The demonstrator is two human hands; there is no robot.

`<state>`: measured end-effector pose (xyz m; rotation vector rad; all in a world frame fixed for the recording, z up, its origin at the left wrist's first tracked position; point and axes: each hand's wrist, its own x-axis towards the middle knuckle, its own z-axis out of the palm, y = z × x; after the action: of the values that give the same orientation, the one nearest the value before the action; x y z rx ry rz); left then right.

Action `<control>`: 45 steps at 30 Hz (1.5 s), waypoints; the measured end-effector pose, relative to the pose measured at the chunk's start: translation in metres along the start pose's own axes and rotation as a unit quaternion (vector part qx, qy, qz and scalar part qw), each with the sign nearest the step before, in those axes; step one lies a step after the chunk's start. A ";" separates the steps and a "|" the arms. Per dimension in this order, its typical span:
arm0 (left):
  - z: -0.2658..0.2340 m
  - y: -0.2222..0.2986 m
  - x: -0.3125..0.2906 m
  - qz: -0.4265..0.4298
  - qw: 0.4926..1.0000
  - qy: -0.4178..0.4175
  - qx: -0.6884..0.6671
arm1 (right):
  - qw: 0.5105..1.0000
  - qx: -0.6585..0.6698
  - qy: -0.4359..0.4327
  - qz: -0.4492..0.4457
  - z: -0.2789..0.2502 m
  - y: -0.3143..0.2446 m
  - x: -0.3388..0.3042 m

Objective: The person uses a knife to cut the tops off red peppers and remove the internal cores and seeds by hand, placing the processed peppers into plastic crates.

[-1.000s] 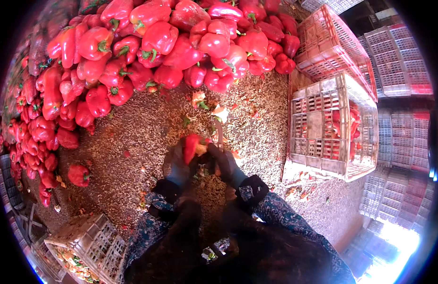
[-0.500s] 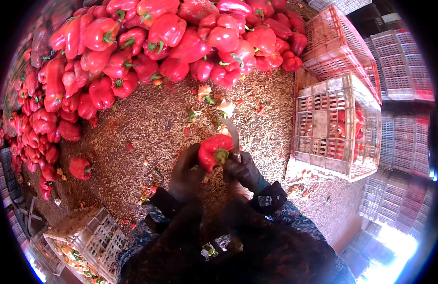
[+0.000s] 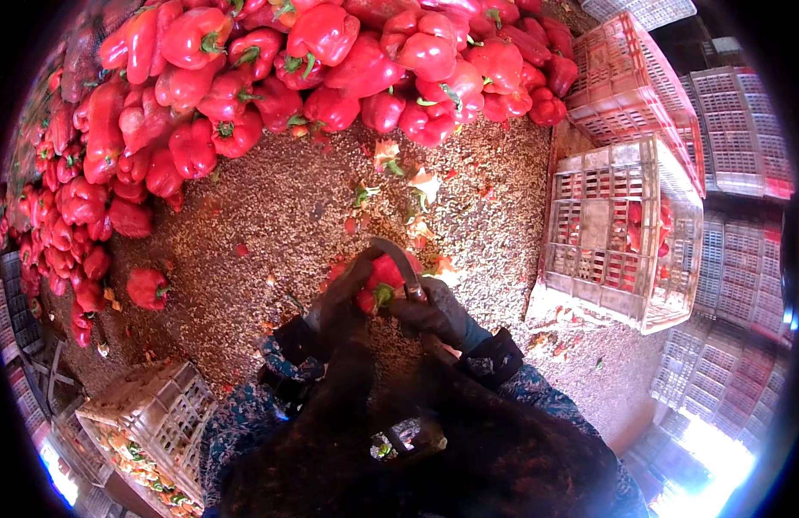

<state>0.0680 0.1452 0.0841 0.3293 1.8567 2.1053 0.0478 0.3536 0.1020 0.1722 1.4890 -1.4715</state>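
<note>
Low in the middle of the head view, my gloved left hand [image 3: 342, 287] is wrapped round a red bell pepper [image 3: 385, 273], whose green stem faces me. My gloved right hand [image 3: 436, 312] grips a knife [image 3: 402, 259] with a curved blade. The blade arches over the far side of the pepper toward my left fingers; whether it has cut in is hard to tell. Just beyond the hands, pale cut pepper cores [image 3: 425, 185] lie on the seed-covered ground.
A large heap of red bell peppers [image 3: 192, 151] spreads across the far side and left. At right stands a whitish plastic crate [image 3: 600, 226] with red pieces inside, beside a red crate [image 3: 628, 78]. Another crate [image 3: 162, 406] with cores sits near left. Stacked crates [image 3: 736, 121] line the right.
The knife blade has swung from pointing away to lying across the pepper. My left hand has moved up around the pepper. Another pale piece now shows beside the right hand. The view has shifted slightly.
</note>
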 end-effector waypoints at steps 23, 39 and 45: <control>0.001 -0.013 -0.004 -0.095 0.977 0.134 -0.133 | 0.992 0.083 0.023 -0.088 0.018 -0.016 0.008; -0.004 0.003 -0.007 -0.074 0.976 0.168 -0.120 | 0.985 0.147 -0.037 0.081 -0.009 -0.007 0.023; 0.000 0.011 -0.012 -0.046 0.974 0.219 0.024 | 0.991 0.084 0.040 -0.097 0.007 -0.015 0.002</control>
<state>0.0782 0.1396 0.0953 -0.2307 2.1107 2.2005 0.0399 0.3433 0.1126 0.1943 1.4782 -1.7669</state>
